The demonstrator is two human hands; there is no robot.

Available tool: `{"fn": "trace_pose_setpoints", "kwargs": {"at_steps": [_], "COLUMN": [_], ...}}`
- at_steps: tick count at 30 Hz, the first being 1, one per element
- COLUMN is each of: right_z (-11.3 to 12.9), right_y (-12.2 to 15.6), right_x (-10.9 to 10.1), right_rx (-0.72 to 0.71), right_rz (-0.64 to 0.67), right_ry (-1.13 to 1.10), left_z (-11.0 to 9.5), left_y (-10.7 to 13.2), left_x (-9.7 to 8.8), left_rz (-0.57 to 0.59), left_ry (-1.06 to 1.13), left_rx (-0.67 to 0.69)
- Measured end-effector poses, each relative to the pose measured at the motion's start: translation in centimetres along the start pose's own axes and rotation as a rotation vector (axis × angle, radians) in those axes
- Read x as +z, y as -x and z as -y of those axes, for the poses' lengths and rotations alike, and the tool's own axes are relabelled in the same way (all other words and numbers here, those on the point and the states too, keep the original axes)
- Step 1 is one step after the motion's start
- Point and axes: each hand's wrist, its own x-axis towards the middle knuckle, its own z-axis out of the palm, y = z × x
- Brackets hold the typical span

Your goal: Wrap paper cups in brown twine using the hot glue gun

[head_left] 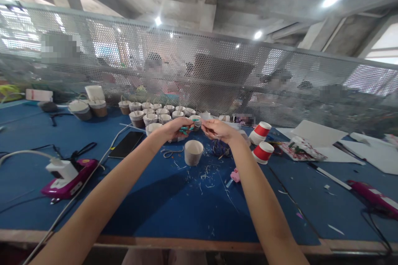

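Both my arms reach forward over the blue table, and my hands nearly meet above it. Fingers of my left hand (178, 128) are closed around a small teal thing (185, 129) whose kind I cannot make out. My right hand (218, 129) is pinched, with its fingertips close to the left ones; what lies between them is too small to tell. Just below and nearer to me stands a pale, cord-wrapped cup (193, 152), upright and touched by neither hand. Behind the hands sit several small handled buckets (149, 116) in rows.
Thread scraps (207, 176) litter the table. Beside my right forearm lies a pink-and-clear item (235, 176); beyond it are red-and-white paper cups (263, 152). A black phone (127, 145), a white cable (108, 149) and a purple power strip (70, 180) lie left. A perforated metal screen (124, 49) rises behind.
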Motion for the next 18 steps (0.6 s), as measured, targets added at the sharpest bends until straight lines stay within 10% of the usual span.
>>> {"fn": "trace_pose_setpoints", "kwargs": {"at_steps": [18], "right_z": [0.18], "right_y": [-0.34], "right_x": [0.51], "right_rx": [0.051], "right_rz": [-0.295], "right_ry": [0.051], "left_z": [-0.25], "left_y": [0.18], "left_x": [0.15], "left_rz": [-0.095], "left_ry": [-0.109], "left_rx": [-0.022]}}
